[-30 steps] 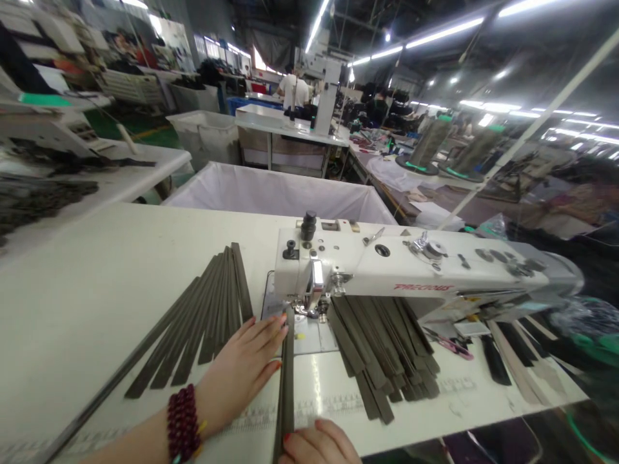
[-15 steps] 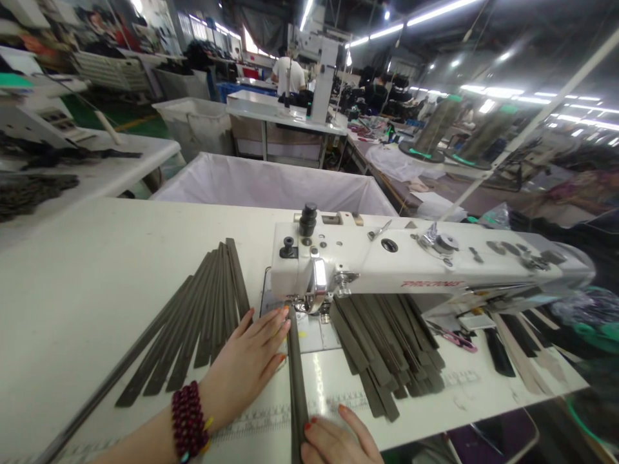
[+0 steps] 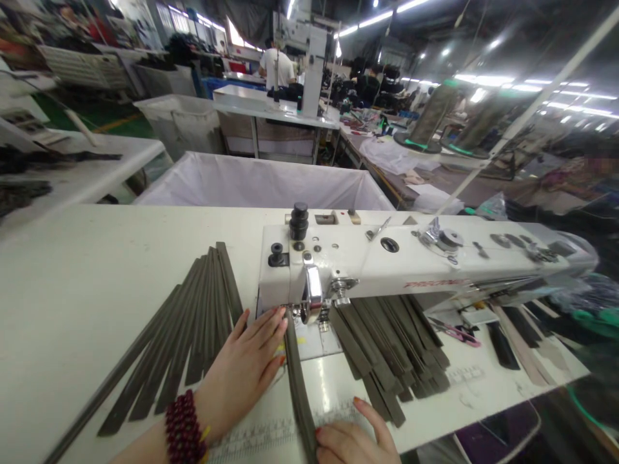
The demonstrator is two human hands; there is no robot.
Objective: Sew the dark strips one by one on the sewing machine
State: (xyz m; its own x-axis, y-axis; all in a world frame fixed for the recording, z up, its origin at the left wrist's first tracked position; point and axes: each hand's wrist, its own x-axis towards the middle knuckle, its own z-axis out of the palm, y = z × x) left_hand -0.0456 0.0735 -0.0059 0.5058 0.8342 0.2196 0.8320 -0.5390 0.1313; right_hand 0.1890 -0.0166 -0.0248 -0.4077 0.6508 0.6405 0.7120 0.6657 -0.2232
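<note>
A narrow dark olive fabric strip (image 3: 296,380) runs from the needle area of a white sewing machine (image 3: 367,258) toward the front edge. My left hand (image 3: 249,361) lies palm down beside the strip's far end, fingers stretched out and fingertips close to the presser foot. At the strip's near end, my right hand (image 3: 355,441) has bent fingers at the strip's right edge, with one finger pointing away; its lower part is cut off by the frame. Left of my left hand, similar strips (image 3: 193,322) lie fanned out. More flat strips (image 3: 387,348) are piled under the machine arm.
Pink-handled scissors (image 3: 461,335) and a black piece (image 3: 500,348) lie right of the pile. Behind the table (image 3: 97,258) stands a large bin with a pale lining (image 3: 271,180). Thread cones (image 3: 430,119) rise at the back right. A person in white (image 3: 278,64) is farther off.
The view has shifted slightly. My right hand has moved a little right, and the strip's near end now bends that way. My left hand stays by the presser foot.
</note>
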